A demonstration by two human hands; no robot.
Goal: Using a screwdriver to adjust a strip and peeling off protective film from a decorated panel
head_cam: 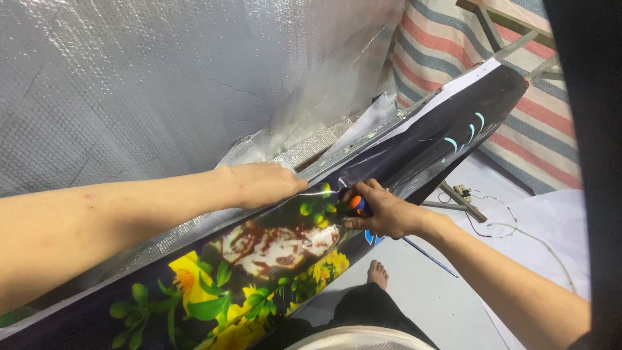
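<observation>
In the head view, the person is leaning over a long dark printed banner (272, 259), glossy, with yellow flowers and green leaves, which is stretching from the lower left up to the upper right. Its far edge is wrapping over a thin metal frame rail (353, 148) where a white margin of the sheet is showing.

The left hand (259, 185) is lying flat with its fingers closed together, pressing down on the banner at the frame's edge; it is holding nothing, and the flat press looks meant to keep the sheet taut and stop it sliding.

The right hand (382, 210) is curling its grip tightly around a small tool with an orange and blue handle (358, 206), held just beside the left hand's fingertips against the banner's surface. I cannot tell what kind of tip the tool has, since the fingers are hiding it. Keeping the two hands close seems to put the tool exactly where the sheet is being pinned.

A silver bubble-foil sheet (162, 78) is lying behind the frame, and a striped tarpaulin (453, 45) is hanging at the upper right. Below, a bare foot (378, 272) is resting on the pale floor (427, 298), near a thin blue rod (431, 258) and loose white wires (518, 230).
</observation>
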